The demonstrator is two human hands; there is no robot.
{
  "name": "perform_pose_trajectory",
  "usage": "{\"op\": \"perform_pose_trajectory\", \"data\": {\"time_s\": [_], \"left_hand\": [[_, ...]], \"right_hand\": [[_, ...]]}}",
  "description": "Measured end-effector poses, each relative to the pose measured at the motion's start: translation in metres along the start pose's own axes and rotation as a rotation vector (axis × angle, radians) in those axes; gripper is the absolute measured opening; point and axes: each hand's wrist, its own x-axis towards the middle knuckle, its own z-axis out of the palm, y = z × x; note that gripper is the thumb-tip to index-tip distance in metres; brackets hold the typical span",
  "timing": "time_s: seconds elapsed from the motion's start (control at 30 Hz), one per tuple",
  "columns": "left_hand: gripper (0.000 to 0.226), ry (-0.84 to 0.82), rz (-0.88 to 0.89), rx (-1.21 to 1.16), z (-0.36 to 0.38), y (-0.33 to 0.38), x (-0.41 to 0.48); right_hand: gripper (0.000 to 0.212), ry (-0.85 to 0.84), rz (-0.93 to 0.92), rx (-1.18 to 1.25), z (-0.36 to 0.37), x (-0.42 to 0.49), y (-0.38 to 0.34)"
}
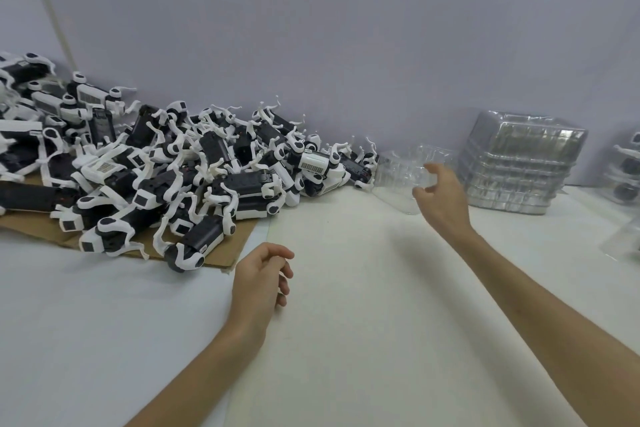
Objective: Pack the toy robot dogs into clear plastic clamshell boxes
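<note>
On the tabletop (346, 305), a big dog pile (156, 166) sprawls unpacked over cardboard (225, 255). Right of the pile stands a stack (519, 166) of empty boxes. Farther right, cut off by the frame edge, sit what look like packed boxes (627, 170), so I judge most of the work is left. Between pile and stack lies 1 loose box (398, 172), empty. The right grip (445, 199) hovers at it, fingers half spread; contact is hard to tell through clear plastic. The left grip (259, 279), just below the pile, is loosely curled and holds nothing.
</note>
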Motion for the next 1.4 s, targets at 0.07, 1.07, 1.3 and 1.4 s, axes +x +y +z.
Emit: {"op": "perform_pose_trajectory", "data": {"time_s": [0.07, 1.07, 1.3, 1.4], "left_hand": [[0.026, -0.002, -0.002, -0.001, 0.0, 0.0, 0.0], [0.028, -0.279, 0.111, -0.11, 0.0, 0.015, -0.006], [0.031, -0.339, 0.16, -0.153, -0.002, 0.018, -0.006], [0.025, -0.354, 0.158, -0.11, 0.0, 0.015, -0.007]], "right_hand": [[0.061, -0.023, -0.055, -0.152, 0.005, 0.021, -0.001], [0.028, -0.037, -0.498, 0.299, 0.015, -0.115, -0.053], [0.03, -0.22, -0.391, 0.382, 0.034, -0.157, -0.047], [0.035, -0.228, -0.326, 0.356, 0.034, -0.153, -0.048]]}}
